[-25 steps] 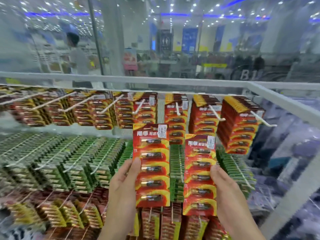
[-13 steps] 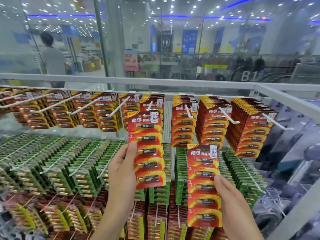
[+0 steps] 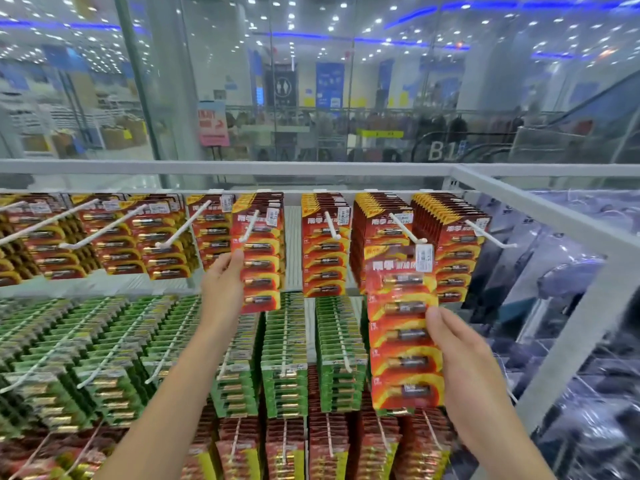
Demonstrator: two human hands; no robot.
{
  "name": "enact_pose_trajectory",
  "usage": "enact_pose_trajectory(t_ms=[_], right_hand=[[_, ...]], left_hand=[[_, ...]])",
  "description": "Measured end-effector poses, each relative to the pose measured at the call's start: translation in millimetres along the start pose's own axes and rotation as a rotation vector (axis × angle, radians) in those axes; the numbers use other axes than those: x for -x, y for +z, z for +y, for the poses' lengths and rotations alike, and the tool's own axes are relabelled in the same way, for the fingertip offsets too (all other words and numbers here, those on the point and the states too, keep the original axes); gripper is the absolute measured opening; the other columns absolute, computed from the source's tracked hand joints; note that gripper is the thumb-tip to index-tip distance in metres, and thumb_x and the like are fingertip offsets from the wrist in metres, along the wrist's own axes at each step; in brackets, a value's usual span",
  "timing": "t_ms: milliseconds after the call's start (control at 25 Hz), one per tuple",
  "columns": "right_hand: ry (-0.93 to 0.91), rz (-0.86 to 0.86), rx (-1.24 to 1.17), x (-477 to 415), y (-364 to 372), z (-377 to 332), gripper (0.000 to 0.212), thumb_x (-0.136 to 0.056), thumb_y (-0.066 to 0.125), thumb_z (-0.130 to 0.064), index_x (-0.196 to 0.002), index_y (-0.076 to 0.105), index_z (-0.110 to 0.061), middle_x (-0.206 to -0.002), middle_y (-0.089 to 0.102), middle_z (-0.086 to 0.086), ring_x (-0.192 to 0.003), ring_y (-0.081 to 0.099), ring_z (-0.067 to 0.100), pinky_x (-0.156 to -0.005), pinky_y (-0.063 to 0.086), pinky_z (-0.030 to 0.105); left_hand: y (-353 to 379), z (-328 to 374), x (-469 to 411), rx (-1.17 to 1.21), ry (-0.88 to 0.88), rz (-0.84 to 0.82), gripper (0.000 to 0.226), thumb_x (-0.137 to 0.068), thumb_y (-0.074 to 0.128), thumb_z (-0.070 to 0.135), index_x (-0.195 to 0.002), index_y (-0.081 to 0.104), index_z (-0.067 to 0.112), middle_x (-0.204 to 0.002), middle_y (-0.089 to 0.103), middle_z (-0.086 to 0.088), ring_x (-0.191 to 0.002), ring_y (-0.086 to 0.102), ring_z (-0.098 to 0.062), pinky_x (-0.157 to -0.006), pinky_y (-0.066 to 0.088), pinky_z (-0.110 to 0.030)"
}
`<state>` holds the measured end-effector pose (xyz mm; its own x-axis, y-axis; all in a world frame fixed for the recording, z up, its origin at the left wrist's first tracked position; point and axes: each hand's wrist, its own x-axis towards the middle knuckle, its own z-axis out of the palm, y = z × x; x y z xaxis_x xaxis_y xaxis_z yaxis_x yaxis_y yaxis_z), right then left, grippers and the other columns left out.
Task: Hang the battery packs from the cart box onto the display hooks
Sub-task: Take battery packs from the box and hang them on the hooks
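Two red, five-cell battery packs (image 3: 403, 327)

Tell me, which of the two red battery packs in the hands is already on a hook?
The pack in the left hand, the left red pack: a white hook passes through its top. The right-hand pack hangs below its hook.

Glass wall (image 3: 346, 81), bright ceiling lights (image 3: 332, 19)

Battery packs (image 3: 325, 244) hang in the top row of display hooks (image 3: 403, 228), with further rows below. The left hand (image 3: 221, 285) holds one pack (image 3: 259, 258) on a top hook; to its right, the right hand (image 3: 460, 351) holds another pack (image 3: 403, 327) before the rack.
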<state>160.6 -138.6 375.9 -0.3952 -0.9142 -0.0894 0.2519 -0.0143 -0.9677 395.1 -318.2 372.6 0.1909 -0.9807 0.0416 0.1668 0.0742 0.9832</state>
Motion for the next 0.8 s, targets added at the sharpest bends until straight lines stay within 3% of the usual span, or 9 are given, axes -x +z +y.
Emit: enact_pose_trajectory(t_ms=[80,160,360,640,800], right_hand=[[-0.062,0.030,0.043,-1.3,-2.4,-14.0,0.028,-0.100,0.054,-0.041,-0.096,0.079,-0.030,-0.100,0.080,0.002,-0.090,0.078,0.025,-0.083,0.058,0.047],[-0.090,0.045,0.061,-3.9,-5.2,-22.2,0.027,-0.101,0.052,-0.041,-0.105,0.075,-0.028,-0.101,0.080,0.001,-0.089,0.078,0.022,-0.081,0.059,0.045],[-0.094,0.034,0.079,-7.7,-9.5,-24.0,0.029,-0.104,0.049,-0.040,-0.114,0.072,-0.025,-0.101,0.080,0.001,-0.089,0.078,0.021,-0.078,0.058,0.042],[-0.037,0.066,0.040,-9.4,-12.4,-23.9,0.029,-0.102,0.053,-0.038,-0.119,0.071,-0.023,-0.103,0.079,0.004,-0.090,0.078,0.026,-0.085,0.060,0.048],[-0.057,0.059,0.067,-17.4,-11.5,-26.2,0.028,-0.105,0.051,-0.037,-0.115,0.073,-0.023,-0.102,0.079,0.003,-0.089,0.078,0.024,-0.081,0.060,0.046]], left_hand=[[3.3,-5.8,-13.2,-0.036,0.014,0.004,0.026,-0.109,0.050,0.035,-0.102,0.072,0.023,-0.098,0.080,-0.006,-0.081,0.079,-0.023,-0.079,0.063,-0.048],[5.1,-12.2,-18.7,-0.031,0.022,-0.011,0.027,-0.110,0.048,0.035,-0.106,0.072,0.023,-0.099,0.080,-0.004,-0.087,0.079,-0.027,-0.082,0.063,-0.051],[8.0,-19.2,-17.8,0.025,0.037,-0.006,0.024,-0.109,0.048,0.034,-0.104,0.070,0.025,-0.089,0.080,0.007,-0.078,0.079,-0.016,-0.054,0.060,-0.029],[7.6,-18.6,-14.8,0.032,0.049,0.036,0.018,-0.109,0.051,0.030,-0.100,0.067,0.029,-0.090,0.077,0.007,-0.074,0.076,-0.012,-0.057,0.056,-0.028],[3.3,-20.0,-17.1,0.020,0.074,0.034,0.015,-0.108,0.054,0.025,-0.110,0.069,0.022,-0.096,0.079,0.001,-0.078,0.078,-0.016,-0.060,0.059,-0.030]])
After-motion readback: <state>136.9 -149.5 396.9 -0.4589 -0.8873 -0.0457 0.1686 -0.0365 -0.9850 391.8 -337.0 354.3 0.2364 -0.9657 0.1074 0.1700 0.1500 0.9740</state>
